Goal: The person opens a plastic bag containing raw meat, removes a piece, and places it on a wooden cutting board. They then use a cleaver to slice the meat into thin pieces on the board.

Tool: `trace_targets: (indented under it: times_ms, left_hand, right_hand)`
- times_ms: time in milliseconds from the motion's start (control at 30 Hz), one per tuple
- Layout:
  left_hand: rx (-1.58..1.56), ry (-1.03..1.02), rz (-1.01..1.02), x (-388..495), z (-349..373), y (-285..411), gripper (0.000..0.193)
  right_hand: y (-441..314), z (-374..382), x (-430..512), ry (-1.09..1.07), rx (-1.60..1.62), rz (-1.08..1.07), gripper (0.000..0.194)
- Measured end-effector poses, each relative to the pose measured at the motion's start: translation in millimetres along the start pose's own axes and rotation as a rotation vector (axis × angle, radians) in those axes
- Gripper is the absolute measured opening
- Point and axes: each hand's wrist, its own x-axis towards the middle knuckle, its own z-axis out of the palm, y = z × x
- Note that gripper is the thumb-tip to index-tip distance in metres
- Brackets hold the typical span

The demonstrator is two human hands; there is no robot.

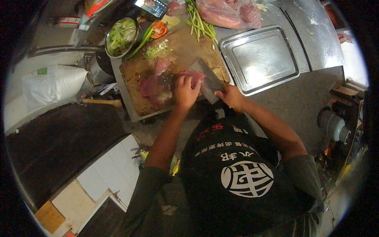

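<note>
My left hand [186, 91] presses down on a piece of raw meat [194, 76] on the wooden cutting board [189, 41], fingers curled over its near side. In my right hand [234, 96] is the handle end of a broad cleaver [208, 78]. Its wide blade lies beside the meat's right end; whether the edge touches the meat I cannot tell. Left of my left hand are thin, flat pieces of raw meat [149, 87] and a smaller pink chunk [162, 65]. Chopped pale green bits [158, 48] lie farther back on the board.
An oval bowl of cut greens [122, 37] stands at the back left, near a red pepper [159, 30]. Green stalks [200, 23] and bagged raw meat [229, 13] lie behind the board. A metal tray [259, 59] sits to the right. A phone [152, 7] is at the top.
</note>
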Motion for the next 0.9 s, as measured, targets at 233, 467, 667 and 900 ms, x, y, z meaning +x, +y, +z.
trace_targets:
  times_ms: [233,467,667,900]
  left_hand:
    - [0.135,0.004,-0.011,8.9,11.4,-1.7,0.037]
    - [-0.280,0.061,-0.422,-9.2,-5.0,-14.8,0.016]
    - [-0.734,0.043,-0.615,-20.1,2.8,-27.2,0.008]
    - [-0.797,0.059,-0.568,-10.5,-6.7,-3.2,0.016]
  right_hand:
    - [29.4,-0.2,-20.6,-0.031,-0.034,-0.013,0.050]
    - [69.3,-22.6,-52.8,-0.070,0.061,0.046,0.047]
    - [16.4,-24.3,-53.6,0.067,-0.056,0.127,0.048]
    - [-8.7,20.3,-20.8,0.146,0.018,0.026,0.049]
